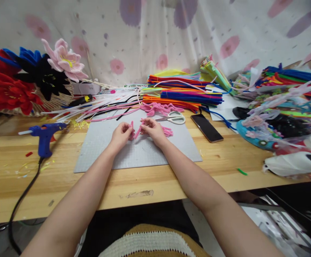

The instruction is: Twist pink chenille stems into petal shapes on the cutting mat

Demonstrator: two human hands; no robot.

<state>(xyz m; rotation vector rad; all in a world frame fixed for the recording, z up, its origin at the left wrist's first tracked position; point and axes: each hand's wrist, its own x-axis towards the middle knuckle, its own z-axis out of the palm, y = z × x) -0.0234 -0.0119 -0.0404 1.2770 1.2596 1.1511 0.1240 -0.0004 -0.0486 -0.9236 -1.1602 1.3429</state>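
Note:
My left hand (pixel 122 135) pinches a short pink pipe cleaner piece (pixel 132 125) above the grey cutting mat (pixel 96 153). Just to its right, my right hand (pixel 152 129) is closed on another pink pipe cleaner piece (pixel 137 133), which slants down from the fingertips. The two pieces look slightly apart. Beside and partly behind the right hand lie several cut pink pipe cleaner pieces (pixel 168 131). Scissors (pixel 176 117) with pale handles rest at the mat's back edge, next to a heap of bent pink pipe cleaners (pixel 158 108).
Bundles of coloured pipe cleaners (pixel 182 96) line the back. A blue glue gun (pixel 45 137) with a black cord stands left; fuzzy flowers (pixel 64 59) rise behind it. A phone (pixel 207 127) lies right of the mat, and a crowded pile with a white roll (pixel 292 163) fills the far right.

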